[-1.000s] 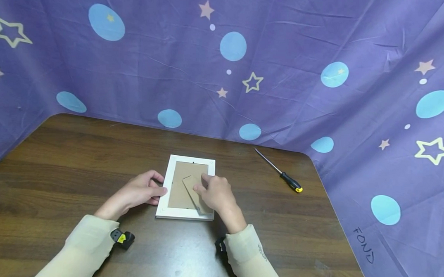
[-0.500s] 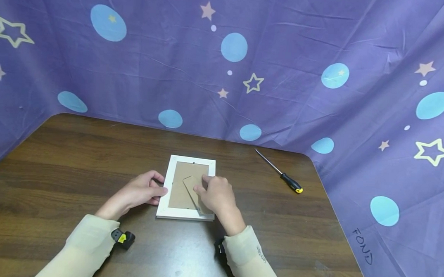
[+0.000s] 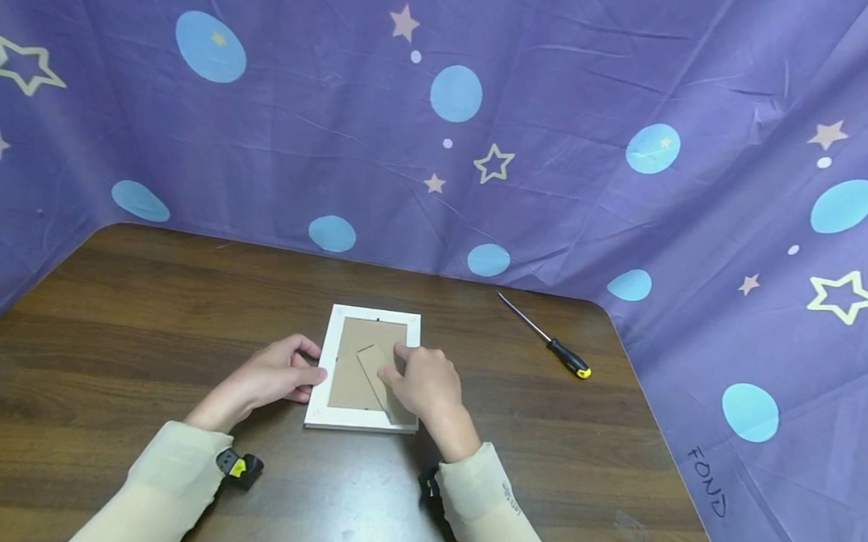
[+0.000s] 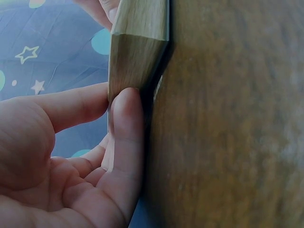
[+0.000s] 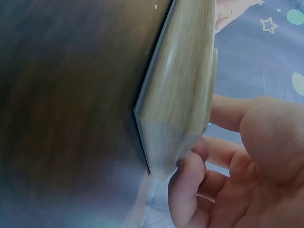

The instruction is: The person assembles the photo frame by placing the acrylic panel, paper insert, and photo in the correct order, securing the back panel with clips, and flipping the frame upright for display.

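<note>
The left hand [image 3: 273, 369] pinches the white rectangular wooden frame [image 3: 358, 418], seemingly steadying it; opposite, the right hand [image 3: 427, 381] grips its edge, thumb at the slim tan board strut [image 3: 375, 369].

Cream sleeves [image 3: 171, 470] are worn with black wrist devices [image 3: 252, 471], the left marked yellow.

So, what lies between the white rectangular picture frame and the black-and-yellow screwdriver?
The head view shows the right hand partly over the frame, then bare brown wood-grain tabletop.
</note>
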`<control>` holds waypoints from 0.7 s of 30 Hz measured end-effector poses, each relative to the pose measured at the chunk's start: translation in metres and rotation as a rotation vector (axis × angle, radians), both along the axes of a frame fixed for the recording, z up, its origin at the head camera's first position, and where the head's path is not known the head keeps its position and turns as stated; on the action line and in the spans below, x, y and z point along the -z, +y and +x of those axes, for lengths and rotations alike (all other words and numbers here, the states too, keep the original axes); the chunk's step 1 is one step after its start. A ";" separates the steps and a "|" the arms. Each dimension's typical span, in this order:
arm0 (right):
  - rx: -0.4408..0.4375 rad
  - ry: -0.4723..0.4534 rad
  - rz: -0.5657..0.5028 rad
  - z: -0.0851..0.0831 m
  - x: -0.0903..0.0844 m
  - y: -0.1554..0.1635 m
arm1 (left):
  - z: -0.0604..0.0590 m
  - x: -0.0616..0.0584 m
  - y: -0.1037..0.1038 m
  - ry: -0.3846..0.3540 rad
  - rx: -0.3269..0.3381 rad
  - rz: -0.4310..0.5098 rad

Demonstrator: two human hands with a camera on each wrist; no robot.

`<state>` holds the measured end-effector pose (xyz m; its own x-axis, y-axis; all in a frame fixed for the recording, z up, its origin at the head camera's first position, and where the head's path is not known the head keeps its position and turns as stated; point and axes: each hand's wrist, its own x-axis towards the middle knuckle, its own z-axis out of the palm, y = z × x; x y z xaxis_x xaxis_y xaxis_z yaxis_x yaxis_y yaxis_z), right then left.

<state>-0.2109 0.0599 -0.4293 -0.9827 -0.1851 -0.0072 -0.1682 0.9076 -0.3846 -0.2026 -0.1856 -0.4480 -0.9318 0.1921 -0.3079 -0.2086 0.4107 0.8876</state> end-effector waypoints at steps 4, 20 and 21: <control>-0.027 -0.003 -0.027 -0.001 0.001 0.002 | 0.000 0.000 0.000 0.000 -0.002 0.006; -0.135 -0.081 -0.149 -0.009 -0.011 0.026 | 0.000 0.002 -0.001 0.000 0.005 0.029; -0.133 -0.077 -0.168 -0.011 -0.013 0.030 | 0.000 0.002 -0.001 0.000 0.006 0.030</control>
<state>-0.2217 0.0899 -0.4163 -0.9472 -0.3182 -0.0393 -0.2466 0.8014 -0.5450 -0.2022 -0.1868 -0.4502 -0.9306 0.2065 -0.3024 -0.2067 0.3855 0.8993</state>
